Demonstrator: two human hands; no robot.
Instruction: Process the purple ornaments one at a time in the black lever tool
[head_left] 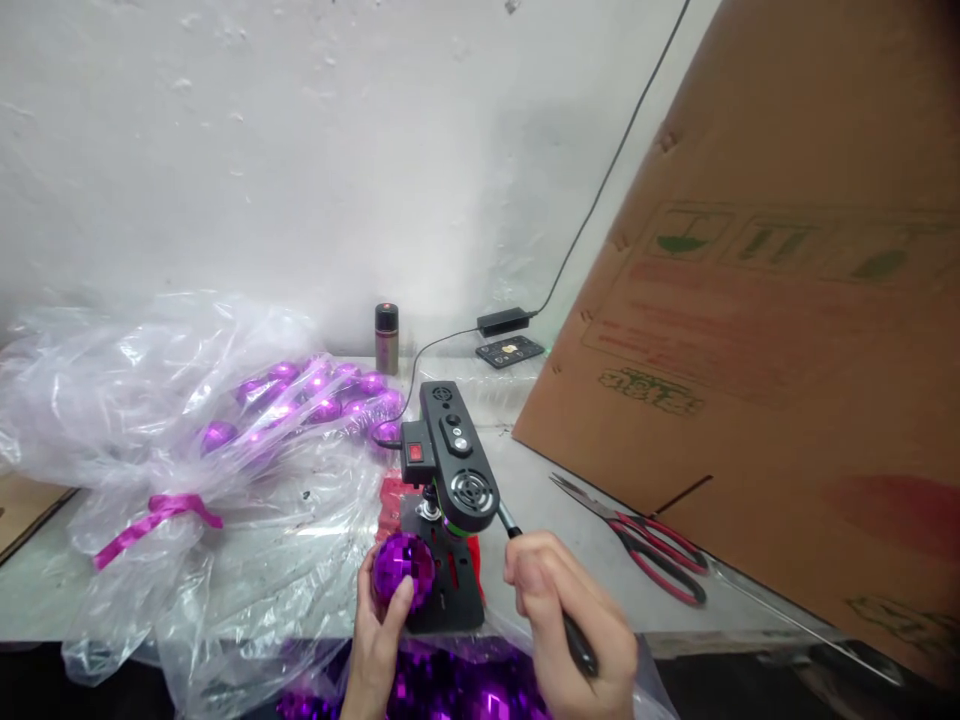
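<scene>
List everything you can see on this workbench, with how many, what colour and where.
small press machine: one, black with a red switch, centre of the bench
mirror ball: one, purple, on the machine's base
plastic bag of balls: one, clear, purple balls inside, left
ribbon: one, magenta, on the bag
scissors: one pair, red and black handles, right
cardboard sheet: one, brown, leaning at right
canister: one, dark, by the wall
power adapter: one, black, by the wall
left hand: on the mirror ball
right hand: gripping the machine's lever handle
</scene>
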